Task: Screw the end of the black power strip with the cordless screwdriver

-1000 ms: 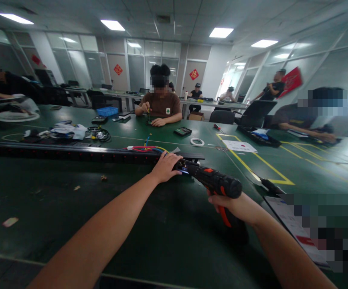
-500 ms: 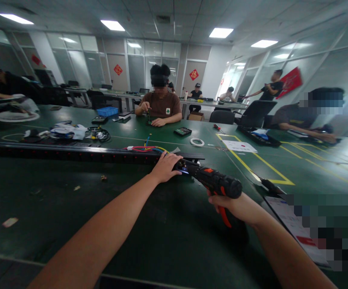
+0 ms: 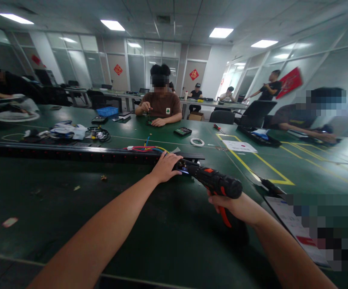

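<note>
A long black metal rail (image 3: pixel 71 154) lies across the table, its right end under my left hand (image 3: pixel 165 166). The fingers of that hand lie over the rail and its thumb stretches along the near side, gripping it. My right hand (image 3: pixel 226 202) is wrapped round the handle of a black and orange cordless drill (image 3: pixel 214 180). The drill points left and away, its tip at the rail's end beside my left thumb; the exact contact point is too small to make out. Red, yellow and blue wires (image 3: pixel 146 148) come out behind my left fingers.
Beyond the rail lie a bundle of black cables (image 3: pixel 98 134), a blue basket (image 3: pixel 107 111), a black case (image 3: pixel 183 131) and a white ring (image 3: pixel 197 142). A soldering iron (image 3: pixel 272 186) and a clipboard (image 3: pixel 294 228) are on the right. A co-worker (image 3: pixel 162 102) sits opposite.
My hands, the drill and the rail look the same as before. In the background, the standing person at right has turned the head slightly.
</note>
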A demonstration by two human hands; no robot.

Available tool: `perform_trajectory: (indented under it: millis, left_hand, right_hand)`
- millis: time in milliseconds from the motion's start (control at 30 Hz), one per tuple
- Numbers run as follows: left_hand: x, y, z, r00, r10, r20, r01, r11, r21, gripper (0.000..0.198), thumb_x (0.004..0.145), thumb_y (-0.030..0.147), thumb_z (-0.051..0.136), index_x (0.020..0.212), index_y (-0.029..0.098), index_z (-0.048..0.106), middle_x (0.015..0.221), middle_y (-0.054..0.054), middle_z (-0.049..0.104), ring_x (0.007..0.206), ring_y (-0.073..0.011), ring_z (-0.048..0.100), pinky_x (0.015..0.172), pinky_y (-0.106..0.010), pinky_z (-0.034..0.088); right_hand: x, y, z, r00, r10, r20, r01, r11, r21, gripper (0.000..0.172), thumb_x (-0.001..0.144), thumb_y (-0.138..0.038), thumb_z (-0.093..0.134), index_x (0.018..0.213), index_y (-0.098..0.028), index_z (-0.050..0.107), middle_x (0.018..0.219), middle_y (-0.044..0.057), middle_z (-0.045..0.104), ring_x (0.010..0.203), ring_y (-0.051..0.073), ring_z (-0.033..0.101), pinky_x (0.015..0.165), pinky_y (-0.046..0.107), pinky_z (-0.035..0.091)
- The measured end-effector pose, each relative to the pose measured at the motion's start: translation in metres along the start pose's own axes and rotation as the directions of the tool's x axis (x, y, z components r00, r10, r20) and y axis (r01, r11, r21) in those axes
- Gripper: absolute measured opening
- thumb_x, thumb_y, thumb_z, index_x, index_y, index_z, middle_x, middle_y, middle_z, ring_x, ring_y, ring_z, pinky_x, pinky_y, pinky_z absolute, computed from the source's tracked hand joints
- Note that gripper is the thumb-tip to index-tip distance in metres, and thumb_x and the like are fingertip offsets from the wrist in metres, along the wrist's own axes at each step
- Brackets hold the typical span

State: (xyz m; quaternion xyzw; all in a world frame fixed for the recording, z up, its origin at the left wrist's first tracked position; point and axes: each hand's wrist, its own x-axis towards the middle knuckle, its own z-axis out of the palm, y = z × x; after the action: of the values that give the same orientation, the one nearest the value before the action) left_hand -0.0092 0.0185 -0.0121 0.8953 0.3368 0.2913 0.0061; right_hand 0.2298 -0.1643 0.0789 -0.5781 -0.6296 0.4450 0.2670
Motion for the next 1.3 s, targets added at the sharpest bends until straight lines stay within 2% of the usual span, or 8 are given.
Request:
perform_trajectory:
  millis: [900, 1300]
  left_hand:
    - [0.0002, 0.0003, 0.0006, 1.000, 0.000, -0.004, 0.000, 1.000, -0.005, 0.063, 0.090, 0.047, 0.071, 0.144, 0.022, 0.049, 0.141, -0.011, 0.058, 0.139, -0.0300, 0.046, 0.125, -0.056, 0.013]
    - [0.0005, 0.0007, 0.0009, 1.000, 0.002, -0.011, -0.002, 1.000, 0.007, 0.063, 0.089, 0.046, 0.072, 0.144, 0.023, 0.049, 0.141, -0.011, 0.058, 0.139, -0.0306, 0.046, 0.124, -0.056, 0.015]
  right_hand:
    - [0.0012, 0.0036, -0.0010, 1.000, -0.002, 0.002, 0.002, 1.000, -0.029, 0.018, 0.074, -0.031, 0.067, 0.087, -0.020, 0.059, 0.065, -0.001, 0.062, 0.062, 0.019, 0.062, 0.060, 0.032, 0.050]
    - [0.0006, 0.0049, -0.0018, 0.999, 0.042, -0.019, -0.042, 0.999, -0.004, 0.033, 0.072, -0.033, 0.068, 0.101, -0.018, 0.062, 0.066, -0.001, 0.064, 0.064, 0.020, 0.063, 0.061, 0.033, 0.049]
